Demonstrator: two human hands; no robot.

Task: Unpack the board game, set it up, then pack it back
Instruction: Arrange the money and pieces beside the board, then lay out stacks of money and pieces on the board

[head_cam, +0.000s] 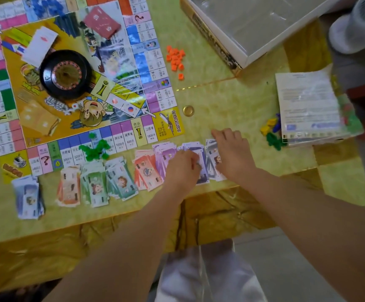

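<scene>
Yellow-green marbled table [231, 110] fills your view, with the game board [46, 118] unfolded at its left half. On the board sit a black roulette wheel [66, 75], a red card deck [102, 22], a white card stack [40, 45] and a heap of green pieces [94, 149] on the near edge squares. Orange pieces [175, 59] and a gold disc [188, 110] lie on the table just right of the board; the open box [253, 25] is at the far right corner.

Play money runs in a row along the near edge of the board: a blue stack [29, 197], an orange stack [69, 188], green stacks [96, 186], a red stack [146, 171], then the purple notes [166, 153].

Your left hand [182, 168] curls its fingers down and pinches the purple notes. Your right hand [234, 153] lies palm down with fingers straight, resting on the right end of that same spread.
</scene>
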